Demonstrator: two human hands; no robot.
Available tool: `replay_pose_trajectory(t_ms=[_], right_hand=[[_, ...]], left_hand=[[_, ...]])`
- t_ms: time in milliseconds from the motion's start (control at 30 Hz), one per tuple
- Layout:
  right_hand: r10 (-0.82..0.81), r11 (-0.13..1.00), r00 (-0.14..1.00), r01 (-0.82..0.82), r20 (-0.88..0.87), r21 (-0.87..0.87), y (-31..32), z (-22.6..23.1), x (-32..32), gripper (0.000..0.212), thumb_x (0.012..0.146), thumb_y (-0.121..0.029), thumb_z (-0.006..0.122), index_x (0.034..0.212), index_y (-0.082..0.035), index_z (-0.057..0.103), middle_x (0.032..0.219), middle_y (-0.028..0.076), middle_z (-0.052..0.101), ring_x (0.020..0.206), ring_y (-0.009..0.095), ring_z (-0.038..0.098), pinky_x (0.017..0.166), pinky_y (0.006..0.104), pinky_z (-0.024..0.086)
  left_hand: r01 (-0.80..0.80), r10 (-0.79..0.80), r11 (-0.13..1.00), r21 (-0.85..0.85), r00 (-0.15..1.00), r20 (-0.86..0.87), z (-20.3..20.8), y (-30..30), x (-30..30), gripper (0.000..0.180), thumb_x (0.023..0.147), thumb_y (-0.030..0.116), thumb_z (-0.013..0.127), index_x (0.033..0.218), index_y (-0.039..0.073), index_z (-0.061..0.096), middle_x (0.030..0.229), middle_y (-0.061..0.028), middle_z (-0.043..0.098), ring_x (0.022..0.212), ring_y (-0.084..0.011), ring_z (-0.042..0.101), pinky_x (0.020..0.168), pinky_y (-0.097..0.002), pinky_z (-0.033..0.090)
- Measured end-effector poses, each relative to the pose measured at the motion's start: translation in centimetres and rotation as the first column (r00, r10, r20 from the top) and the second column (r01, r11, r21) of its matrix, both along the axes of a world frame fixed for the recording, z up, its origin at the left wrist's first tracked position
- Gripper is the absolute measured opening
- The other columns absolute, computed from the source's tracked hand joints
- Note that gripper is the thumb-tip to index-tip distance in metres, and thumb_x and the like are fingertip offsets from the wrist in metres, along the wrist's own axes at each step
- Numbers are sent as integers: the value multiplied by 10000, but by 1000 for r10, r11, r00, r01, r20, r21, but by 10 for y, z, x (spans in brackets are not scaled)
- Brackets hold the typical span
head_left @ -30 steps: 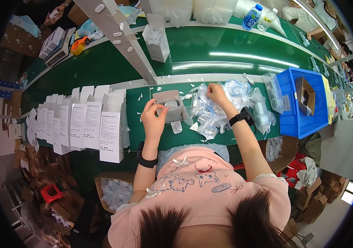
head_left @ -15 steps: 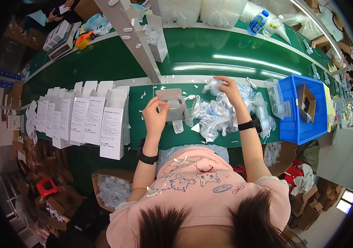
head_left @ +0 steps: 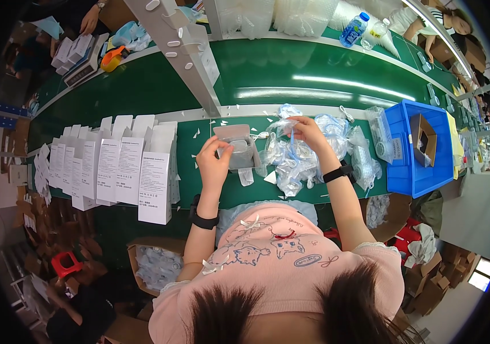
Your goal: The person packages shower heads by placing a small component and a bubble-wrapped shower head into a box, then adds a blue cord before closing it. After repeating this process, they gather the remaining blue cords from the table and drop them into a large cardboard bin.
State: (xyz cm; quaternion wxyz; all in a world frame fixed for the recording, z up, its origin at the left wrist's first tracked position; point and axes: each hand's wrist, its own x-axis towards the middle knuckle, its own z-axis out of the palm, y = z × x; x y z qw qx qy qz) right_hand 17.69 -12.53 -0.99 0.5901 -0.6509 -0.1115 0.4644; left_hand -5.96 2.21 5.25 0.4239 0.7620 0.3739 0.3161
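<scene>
An open white carton (head_left: pixel 248 159) lies on the green table in front of me, its end flaps spread. Inside it sits a clear plastic-wrapped item (head_left: pixel 237 148). My left hand (head_left: pixel 214 160) is closed on the carton's left side, thumb and fingers at its edge. To the right, my right hand (head_left: pixel 309 135) pinches a clear plastic bag (head_left: pixel 284 125) with pale blue, tube-like contents. Just below it spreads a heap of similar bagged parts (head_left: pixel 294 166), white and light blue; what each bag holds is hard to make out.
Upright white cartons (head_left: pixel 153 180) stand in a row at the left. A blue plastic bin (head_left: pixel 394 172) holding a cardboard box is at the right. A metal post (head_left: pixel 190 63) rises beyond the carton. Paper scraps litter the table, and co-workers sit farther off.
My right hand has come left and slightly nearer, drawing the plastic bag over the heap toward the carton. My left hand stays at the carton.
</scene>
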Motion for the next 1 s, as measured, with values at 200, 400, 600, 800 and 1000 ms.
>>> replay_pose_trajectory(t_ms=[200, 400, 600, 800, 1000], right_hand=[[-29, 996, 982, 44, -187, 74, -8, -14, 4, 329, 829, -13, 401, 1150, 34, 452, 977, 137, 573, 841, 233, 612, 722, 312, 513], [-7, 990, 973, 41, -233, 138, -13, -12, 3, 321, 820, -52, 463, 1132, 28, 473, 982, 136, 572, 872, 238, 606, 712, 311, 506], [453, 892, 742, -380, 494, -246, -9, -21, 25, 433, 690, -105, 629, 1102, -22, 522, 1012, 110, 570, 859, 232, 587, 745, 323, 470], [264, 946, 215, 131, 940, -295, 28, -51, 44, 473, 637, -99, 661, 1092, -65, 535, 1004, 114, 560, 819, 279, 555, 756, 363, 447], [455, 887, 291, -61, 842, -458, 41, -69, 53, 440, 597, -68, 686, 1019, -92, 561, 957, 135, 549, 778, 312, 540, 720, 383, 454]], left_hand=[[16, -16, 998, 55, 1000, -3, -7, 3, -1, 125, 640, 91, 694, 718, 22, 626, 950, -153, 614, 565, -90, 480, 453, -231, 311], [19, -19, 998, 62, 1000, 0, -9, 4, 0, 119, 643, 89, 693, 717, 23, 626, 952, -152, 615, 639, -100, 529, 453, -226, 302], [-2, 3, 1000, 23, 1000, -15, -8, 4, -1, 112, 645, 86, 689, 720, 27, 629, 955, -152, 615, 638, -95, 526, 446, -222, 286], [-15, 15, 1000, 11, 1000, 15, -6, 6, 2, 110, 644, 85, 687, 721, 29, 631, 960, -151, 614, 588, -79, 488, 440, -218, 278], [-23, 13, 995, -97, 995, -95, 13, 2, 6, 110, 643, 70, 675, 715, 11, 616, 893, -160, 615, 745, -201, 553, 600, -279, 387]])
